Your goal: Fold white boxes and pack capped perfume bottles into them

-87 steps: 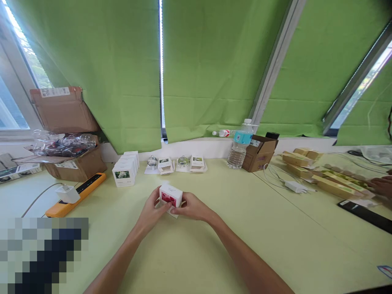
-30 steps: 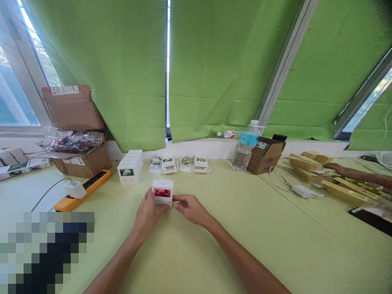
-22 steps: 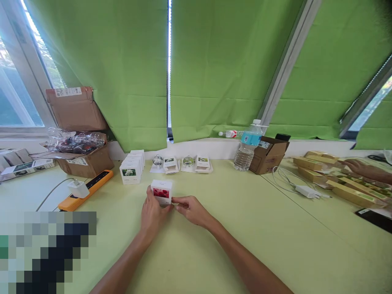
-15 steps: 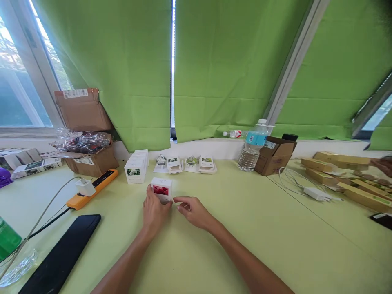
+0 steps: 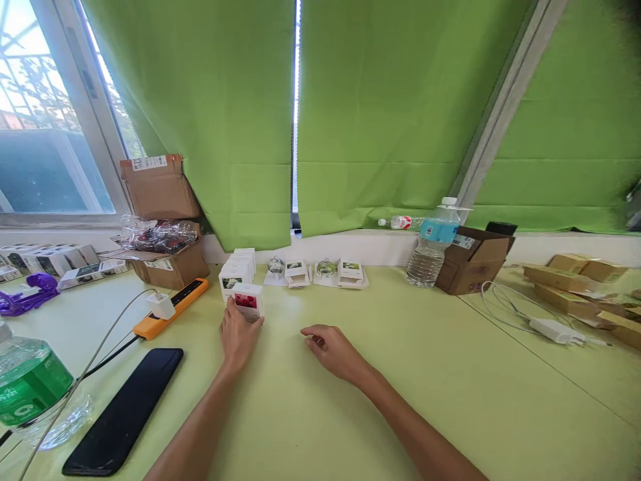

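Observation:
My left hand (image 5: 239, 337) is closed around a small white box (image 5: 249, 300) with a red flower picture on its front. The box is upright, just in front of a row of similar white boxes (image 5: 244, 259), the nearest of which has a white flower picture. Over the table to the right, apart from the box, my right hand (image 5: 333, 351) holds nothing; its fingers are loosely bent, with a gap between thumb and index finger. Behind the hands lie two opened white packs (image 5: 296, 272) (image 5: 351, 272), each beside a clear round glass piece (image 5: 276, 266) (image 5: 326, 268).
At left are an orange power strip (image 5: 195, 297), a black phone-like slab (image 5: 127, 407), a green-labelled bottle (image 5: 33, 384) and an open carton (image 5: 175, 267). A large water bottle (image 5: 425, 257), a brown carton (image 5: 471, 264), a white charger (image 5: 555, 329) and yellowish boxes (image 5: 565, 298) stand right.
My left hand has moved the red-flower box left and back, up to the row of white boxes. My right hand now sits farther from the box. The view has turned left.

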Demonstrator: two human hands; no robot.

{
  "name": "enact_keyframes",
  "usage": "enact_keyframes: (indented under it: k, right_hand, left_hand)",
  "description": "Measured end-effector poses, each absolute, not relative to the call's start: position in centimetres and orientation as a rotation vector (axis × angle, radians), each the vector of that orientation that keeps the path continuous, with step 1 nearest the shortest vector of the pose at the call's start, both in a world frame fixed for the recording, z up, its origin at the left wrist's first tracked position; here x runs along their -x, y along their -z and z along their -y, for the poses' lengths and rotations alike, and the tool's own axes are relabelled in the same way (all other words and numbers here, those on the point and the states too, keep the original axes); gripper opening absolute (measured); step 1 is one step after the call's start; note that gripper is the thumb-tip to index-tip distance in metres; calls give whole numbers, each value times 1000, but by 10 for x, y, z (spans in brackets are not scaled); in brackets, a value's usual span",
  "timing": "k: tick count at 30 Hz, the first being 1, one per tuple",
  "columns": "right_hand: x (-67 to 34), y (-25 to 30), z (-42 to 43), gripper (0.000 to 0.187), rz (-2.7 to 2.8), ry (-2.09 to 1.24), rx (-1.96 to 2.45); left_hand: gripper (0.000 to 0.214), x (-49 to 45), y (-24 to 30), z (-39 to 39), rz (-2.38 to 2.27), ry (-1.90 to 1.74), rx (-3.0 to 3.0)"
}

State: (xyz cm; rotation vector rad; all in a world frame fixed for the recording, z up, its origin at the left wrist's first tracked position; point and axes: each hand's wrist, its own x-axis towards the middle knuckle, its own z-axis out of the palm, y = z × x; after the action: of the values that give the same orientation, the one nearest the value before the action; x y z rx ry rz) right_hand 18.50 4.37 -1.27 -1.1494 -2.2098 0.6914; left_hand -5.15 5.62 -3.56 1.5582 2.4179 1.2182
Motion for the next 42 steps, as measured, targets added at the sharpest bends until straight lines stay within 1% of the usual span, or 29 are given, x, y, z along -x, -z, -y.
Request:
enact_keyframes:
  k: [8,14,23,32,42]
  right_hand:
    - [-185,7,-41,28,2248,-589,1167]
    - [-187,6,-40,26,2308,-524,1183]
    - [-187,4,-38,27,2388,-457,1164]
    - [-186,6,-37,29,2482,-325,1117]
    - [-183,2,-35,31,2466,-369,1173]
  left_hand:
    - [85,70,35,-61,-2528,-1208,-1480]
    - [78,79,36,-65,-2575,-1189,-1463]
    - [78,84,42,-78,-2754,-1161,-1383]
    - [80,92,47,-89,-2813,-1135,-1358]
    - [78,95,51,-93,-2819,-1097,-1392]
